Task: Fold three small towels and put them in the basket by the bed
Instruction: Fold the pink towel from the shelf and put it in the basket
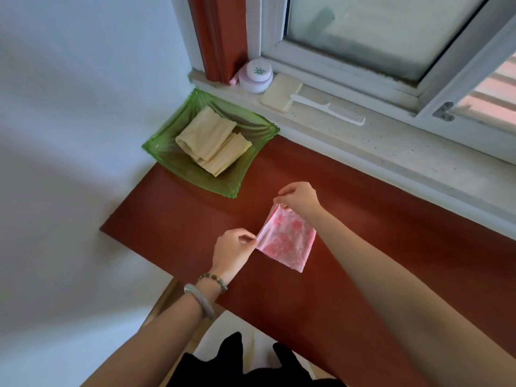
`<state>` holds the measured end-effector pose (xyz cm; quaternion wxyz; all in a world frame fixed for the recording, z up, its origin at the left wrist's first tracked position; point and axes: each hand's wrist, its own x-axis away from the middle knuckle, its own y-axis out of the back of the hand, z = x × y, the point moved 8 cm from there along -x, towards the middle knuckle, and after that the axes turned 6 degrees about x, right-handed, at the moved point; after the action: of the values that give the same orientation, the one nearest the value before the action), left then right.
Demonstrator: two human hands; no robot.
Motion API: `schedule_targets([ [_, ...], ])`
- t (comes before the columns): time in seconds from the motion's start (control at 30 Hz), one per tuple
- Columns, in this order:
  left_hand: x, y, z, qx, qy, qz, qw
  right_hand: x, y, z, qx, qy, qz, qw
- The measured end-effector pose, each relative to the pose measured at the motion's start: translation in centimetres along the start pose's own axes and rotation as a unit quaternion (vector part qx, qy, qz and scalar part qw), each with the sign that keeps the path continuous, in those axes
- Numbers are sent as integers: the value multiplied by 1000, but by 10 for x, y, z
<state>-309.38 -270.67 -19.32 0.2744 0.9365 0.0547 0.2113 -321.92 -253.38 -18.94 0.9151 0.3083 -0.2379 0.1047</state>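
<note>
- Left hand (233,251) pinches pink towel (289,243) at its left corner.
- Right hand (300,198) pinches its far corner.
- Rest of it lies right of both pinches.

Head camera looks steeply down, close over the red tabletop (279,303).

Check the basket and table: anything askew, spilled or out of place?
Nothing spilled or damaged. The two beige towels lie folded but offset in the basket, one overlapping the other. The basket's rim appears to jut past the table corner. The left hand and right hand pinch the pink towel; nothing odd there.
</note>
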Motion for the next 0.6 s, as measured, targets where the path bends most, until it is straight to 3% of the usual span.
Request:
schedule_targets([
  [0.17, -6, -4, 11, -12, 10, 16, 1000, 4, -7, -4, -1, 11, 7, 1000],
  [0.27, -11, -5, 10, -32, -8, 11, 999, 18, 14, -16, -16, 8, -47, 999],
  [0.43, -26, -15, -13, -50, -47, 24, 997, 59, 43, -77, -24, -62, -126, 990],
  [0.6, -39, -38, -32, -90, -54, 47, 993, 74, 22, -117, -97, -164, -72, 979],
])
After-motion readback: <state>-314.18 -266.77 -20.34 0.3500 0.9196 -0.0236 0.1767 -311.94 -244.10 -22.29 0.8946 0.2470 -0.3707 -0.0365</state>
